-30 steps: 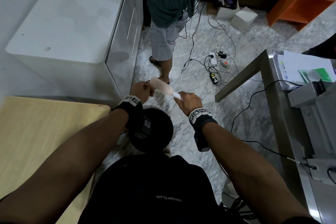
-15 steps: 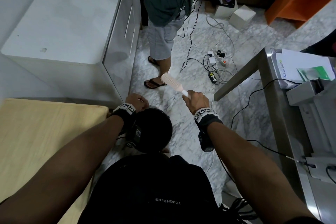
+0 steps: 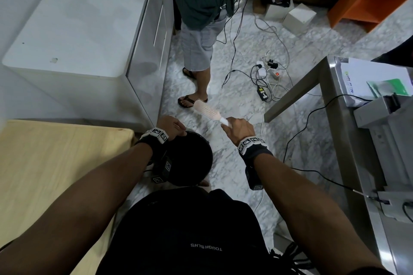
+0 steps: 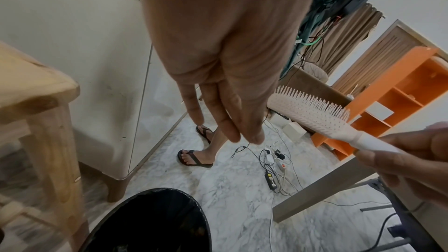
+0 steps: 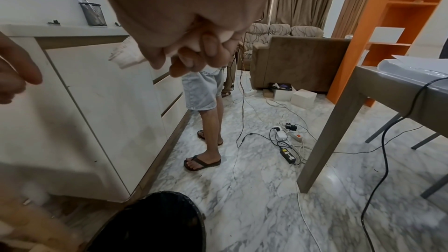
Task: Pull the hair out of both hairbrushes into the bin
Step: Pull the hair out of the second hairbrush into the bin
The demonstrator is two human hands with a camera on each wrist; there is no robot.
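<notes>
Right hand (image 3: 238, 128) round hairbrush (image 3: 206, 110) — over bin (image 3: 201, 158)

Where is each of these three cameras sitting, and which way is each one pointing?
Head: worn on the head, looking down past both forearms at the left hand, right hand, hairbrush and black bin.
Left wrist: looks along the left hand's straight fingers towards the floor, brush and bin.
Right wrist: looks along the right hand's curled fingers at the floor and bin.
Shared: all three show the bin and a bystander's sandalled foot.
</notes>
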